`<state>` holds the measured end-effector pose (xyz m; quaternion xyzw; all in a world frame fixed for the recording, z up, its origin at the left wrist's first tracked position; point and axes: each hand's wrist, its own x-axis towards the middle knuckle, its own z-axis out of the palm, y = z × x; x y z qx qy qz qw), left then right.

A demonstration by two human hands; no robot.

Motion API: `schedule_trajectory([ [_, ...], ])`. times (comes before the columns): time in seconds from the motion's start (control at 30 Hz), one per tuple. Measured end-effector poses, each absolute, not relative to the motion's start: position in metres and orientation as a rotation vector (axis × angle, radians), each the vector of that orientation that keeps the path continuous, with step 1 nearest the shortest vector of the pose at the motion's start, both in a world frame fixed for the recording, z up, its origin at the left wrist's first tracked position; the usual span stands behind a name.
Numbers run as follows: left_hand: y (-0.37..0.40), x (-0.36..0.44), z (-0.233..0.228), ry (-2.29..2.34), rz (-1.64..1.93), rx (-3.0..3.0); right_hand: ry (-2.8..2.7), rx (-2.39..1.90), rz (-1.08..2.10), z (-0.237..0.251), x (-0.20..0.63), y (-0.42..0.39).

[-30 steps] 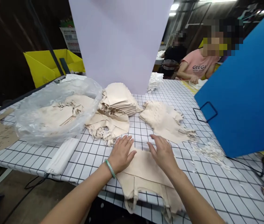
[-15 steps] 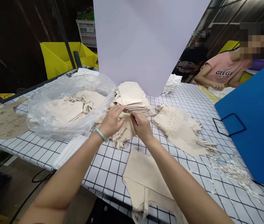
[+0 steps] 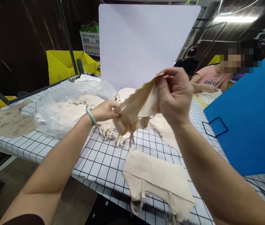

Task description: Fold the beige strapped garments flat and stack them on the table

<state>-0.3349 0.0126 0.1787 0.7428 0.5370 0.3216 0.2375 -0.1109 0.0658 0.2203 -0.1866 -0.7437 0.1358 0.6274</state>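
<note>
From the head camera, both hands are raised above the checked worktop [image 3: 104, 162] with one beige cloth piece [image 3: 136, 107] stretched between them: the right hand [image 3: 176, 93] is up high, its grip closed on the scalloped upper edge between thumb and fingers, while the left hand [image 3: 104, 111] (a pale green bangle [image 3: 91, 115] sits on its wrist) is lower and pinches the other end, near where thin straps dangle. The cloth hangs in the air, clear of the worktop, above and just in front of a loose heap of the same pieces [image 3: 110, 132]. Nearer the edge lies a flat piece [image 3: 157, 178], its straps hanging over the rim. To the left a clear plastic bag [image 3: 64, 106] holds more beige pieces, and a brown paper pattern [image 3: 10, 122] lies beyond it. A white board [image 3: 142, 40] stands upright at the back, a blue panel [image 3: 247, 112] leans at the right, and another person in a pink shirt [image 3: 211, 79] works behind. The step in hand looks like spreading and checking a piece just lifted from the heap; the next move, I judge, calls for keeping both pinches firm, straightening the cloth and lowering it squarely onto the flat piece without tangling the straps.
</note>
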Motion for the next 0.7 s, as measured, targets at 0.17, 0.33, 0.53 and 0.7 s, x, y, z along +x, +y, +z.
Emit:
schedule_trajectory([
  [0.17,-0.016,-0.312,0.179,1.166,0.928,1.857,-1.634,-0.581,0.032,0.242,-0.032,0.029],
  [0.33,-0.05,-0.281,0.171,0.908,1.172,1.752,-1.555,-0.862,-0.037,0.227,0.04,-0.028],
  [0.53,-0.097,-0.244,0.106,0.882,1.025,1.239,-1.346,-1.197,0.292,0.152,0.092,-0.093],
  [0.7,-0.082,-0.218,0.04,1.203,0.81,0.986,-1.233,-1.568,0.886,0.053,0.106,-0.081],
])
